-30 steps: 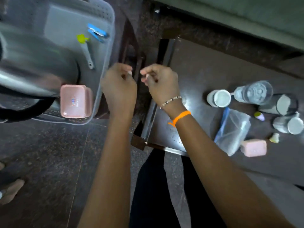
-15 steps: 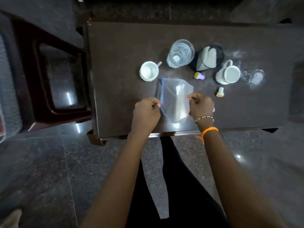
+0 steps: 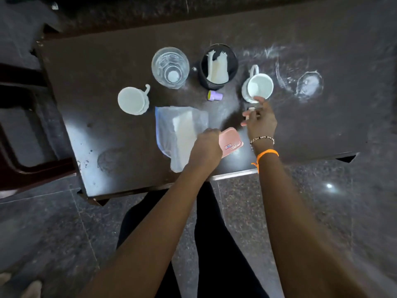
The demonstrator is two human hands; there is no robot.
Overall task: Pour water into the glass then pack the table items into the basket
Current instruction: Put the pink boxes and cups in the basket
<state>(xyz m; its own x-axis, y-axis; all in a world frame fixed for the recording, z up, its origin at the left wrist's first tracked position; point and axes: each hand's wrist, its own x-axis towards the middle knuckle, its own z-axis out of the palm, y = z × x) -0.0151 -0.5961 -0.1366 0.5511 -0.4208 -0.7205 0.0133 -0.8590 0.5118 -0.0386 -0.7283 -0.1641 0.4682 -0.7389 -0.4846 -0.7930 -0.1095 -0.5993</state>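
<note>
On the dark worktop point(image 3: 103, 130), near its front edge, the left hand point(image 3: 206, 147) has its fingers curled over a pink case point(image 3: 233, 140), so that grip is clamped on the near left end of the case, which lies flat and angled, label end toward the right wrist. The right hand point(image 3: 261, 123) is just beyond it with fingers partly spread, and there's a small pale thing point(image 3: 250, 111) at its fingertips; can't tell if it's actually pinching it or just touching. Its index tip is right at the rim of the right-hand white cup point(image 3: 258, 87).

The clear plastic bag point(image 3: 182, 134) with a white block inside sits just left of the left hand, its lower end under that wrist. Behind it: another white cup point(image 3: 133, 101) to the left, the glass point(image 3: 170, 68) with water in it, a black mesh holder point(image 3: 219, 66) with white stuff inside, and a little purple and yellow cap point(image 3: 214, 96) lying on its side between holder and bag. White smudgy rings point(image 3: 309, 84) mark the far right of the top.

Room-wise, the left third of the worktop is bare, and so is the right side past the smudges. The case is close to the front edge. The basket isn't in view.

Compared to half a second ago, both hands have let go of the bag's sides: the left one has gone over to the pink case and the right has reached up toward the cup. The bag stayed put.
</note>
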